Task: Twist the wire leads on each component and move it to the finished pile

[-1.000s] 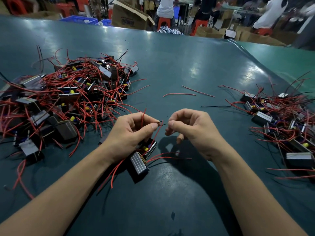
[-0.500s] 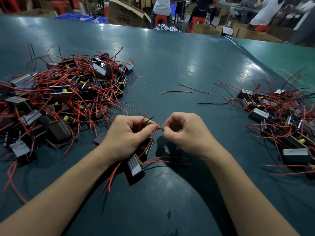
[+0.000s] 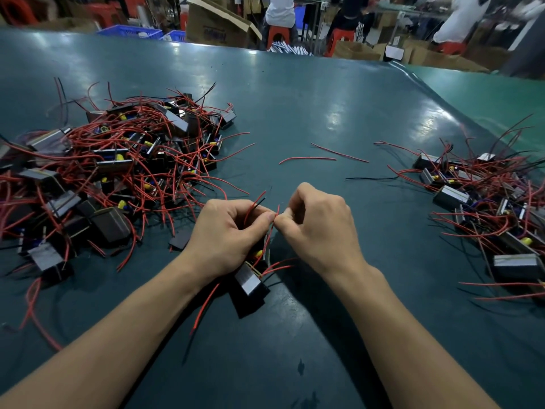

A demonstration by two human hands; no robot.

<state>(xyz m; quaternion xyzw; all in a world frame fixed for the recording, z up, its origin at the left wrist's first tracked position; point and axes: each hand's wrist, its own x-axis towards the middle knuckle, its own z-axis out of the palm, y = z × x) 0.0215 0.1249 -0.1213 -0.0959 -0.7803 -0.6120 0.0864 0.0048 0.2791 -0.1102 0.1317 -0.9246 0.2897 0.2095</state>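
The small black box-shaped component with a grey top (image 3: 249, 283) lies on the green table (image 3: 339, 113) under the left hand (image 3: 228, 231), whose fingers pinch its red wire lead (image 3: 275, 215). The right hand (image 3: 317, 224) pinches the same tip; roll it tightly, keeping tension. Compared with a second ago, the hands have closed together, fingertips now touching.

overhead lamps glare on the tabletop (image 3: 333, 119) beyond your fingers (image 3: 267, 216); shadow beneath them; edges bend, background blurs.
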